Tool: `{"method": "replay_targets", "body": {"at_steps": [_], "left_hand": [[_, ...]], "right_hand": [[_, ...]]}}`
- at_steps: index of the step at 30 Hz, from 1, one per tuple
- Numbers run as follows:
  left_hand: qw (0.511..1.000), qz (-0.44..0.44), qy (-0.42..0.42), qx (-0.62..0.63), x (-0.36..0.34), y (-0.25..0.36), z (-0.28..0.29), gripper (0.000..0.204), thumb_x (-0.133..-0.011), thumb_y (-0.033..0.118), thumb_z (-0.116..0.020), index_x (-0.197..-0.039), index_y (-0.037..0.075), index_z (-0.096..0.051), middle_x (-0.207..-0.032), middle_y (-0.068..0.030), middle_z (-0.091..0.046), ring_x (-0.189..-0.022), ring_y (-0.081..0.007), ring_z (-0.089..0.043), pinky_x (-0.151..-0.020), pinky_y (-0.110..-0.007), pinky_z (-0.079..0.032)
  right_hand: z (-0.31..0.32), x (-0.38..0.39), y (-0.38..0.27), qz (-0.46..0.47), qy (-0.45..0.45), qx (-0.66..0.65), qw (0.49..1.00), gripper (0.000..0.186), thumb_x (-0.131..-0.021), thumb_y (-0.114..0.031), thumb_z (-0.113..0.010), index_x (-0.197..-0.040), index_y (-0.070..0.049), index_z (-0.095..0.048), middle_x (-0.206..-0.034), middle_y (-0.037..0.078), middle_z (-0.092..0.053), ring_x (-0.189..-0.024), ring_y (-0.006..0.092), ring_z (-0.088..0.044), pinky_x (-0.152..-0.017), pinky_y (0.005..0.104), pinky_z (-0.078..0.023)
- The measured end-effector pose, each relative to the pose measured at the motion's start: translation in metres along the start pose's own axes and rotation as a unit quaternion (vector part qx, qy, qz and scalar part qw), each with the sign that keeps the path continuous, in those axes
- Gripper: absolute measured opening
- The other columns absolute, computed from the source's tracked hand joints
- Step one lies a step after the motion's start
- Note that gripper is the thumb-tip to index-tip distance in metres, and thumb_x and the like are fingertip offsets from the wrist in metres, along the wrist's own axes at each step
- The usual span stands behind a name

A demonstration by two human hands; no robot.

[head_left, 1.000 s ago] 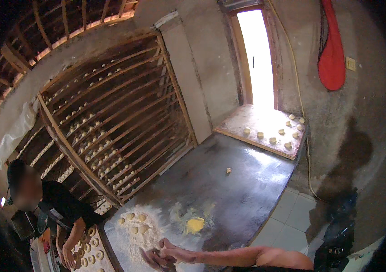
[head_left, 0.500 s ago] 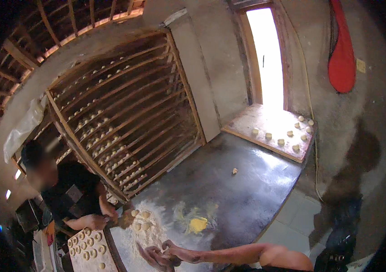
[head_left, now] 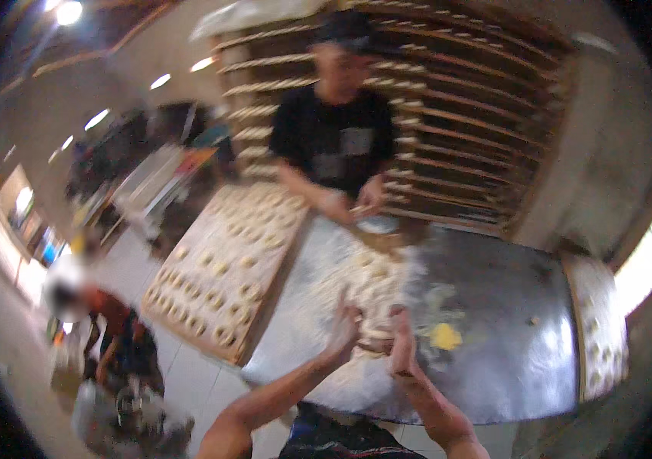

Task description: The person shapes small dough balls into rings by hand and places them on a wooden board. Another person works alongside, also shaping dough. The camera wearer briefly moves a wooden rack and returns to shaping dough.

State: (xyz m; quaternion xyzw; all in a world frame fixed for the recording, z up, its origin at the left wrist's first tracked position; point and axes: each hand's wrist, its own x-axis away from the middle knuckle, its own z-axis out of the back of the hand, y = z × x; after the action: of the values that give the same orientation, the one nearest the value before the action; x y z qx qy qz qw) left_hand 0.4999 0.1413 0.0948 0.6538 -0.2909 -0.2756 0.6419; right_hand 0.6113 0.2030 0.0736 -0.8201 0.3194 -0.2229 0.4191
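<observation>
My left hand (head_left: 344,330) and my right hand (head_left: 403,348) are close together above the floured part of a dark metal table. Their fingers curl inward around a pale piece of dough (head_left: 375,334), with both thumbs pointing up. Motion blur softens the fingers, and the dough's exact shape is unclear. Just beyond the hands, several round dough pieces (head_left: 378,271) lie in scattered flour. A yellow lump of what looks like fat (head_left: 446,336) sits on the table to the right of my right hand.
A wooden board (head_left: 243,348) with rows of dough rings stands at left. Across the table a person in black (head_left: 333,138) handles something small, before a wooden rack (head_left: 486,130) of dough pieces. Another board (head_left: 587,294) lies far right. A second person (head_left: 112,314) is lower left.
My view has swung left, bringing the ring-filled board and second person into sight. My hands, earlier bunched together at the lower edge, are now slightly apart with dough between them.
</observation>
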Motion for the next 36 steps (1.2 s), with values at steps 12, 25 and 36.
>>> {"method": "replay_targets", "body": {"at_steps": [12,25,36], "left_hand": [[0.987,-0.116,0.112,-0.030,-0.056,-0.011,0.125,0.046,-0.102,0.027,-0.041,-0.141,0.004,-0.038,-0.075,-0.0024,-0.047,-0.063,-0.0145,-0.044,-0.061,-0.029,-0.043],[0.995,-0.076,0.046,-0.047,-0.140,-0.040,0.253,0.041,-0.099,0.021,-0.045,-0.138,0.010,-0.042,-0.089,-0.0097,-0.061,-0.068,-0.0205,-0.060,-0.060,-0.033,-0.050],[0.941,-0.075,0.233,-0.232,-0.197,-0.018,0.425,0.043,-0.085,0.017,-0.062,-0.125,0.007,-0.052,-0.109,-0.0187,-0.058,-0.100,-0.0335,-0.054,-0.089,-0.041,-0.044]], "right_hand": [[-0.129,-0.078,0.057,-0.045,-0.048,0.098,0.993,0.024,-0.089,-0.027,-0.041,-0.110,-0.015,-0.038,-0.083,0.000,-0.042,-0.061,0.0076,-0.042,-0.055,0.0235,-0.035],[-0.226,-0.188,0.142,-0.014,-0.098,0.122,0.988,0.020,-0.093,-0.015,-0.039,-0.113,-0.009,-0.039,-0.094,0.003,-0.045,-0.083,0.0123,-0.047,-0.074,0.0285,-0.043],[-0.207,-0.257,0.132,0.080,0.129,0.492,0.857,0.030,-0.089,-0.015,-0.053,-0.117,-0.009,-0.043,-0.068,0.017,-0.064,-0.063,0.0296,-0.064,-0.063,0.0420,-0.050]]}}
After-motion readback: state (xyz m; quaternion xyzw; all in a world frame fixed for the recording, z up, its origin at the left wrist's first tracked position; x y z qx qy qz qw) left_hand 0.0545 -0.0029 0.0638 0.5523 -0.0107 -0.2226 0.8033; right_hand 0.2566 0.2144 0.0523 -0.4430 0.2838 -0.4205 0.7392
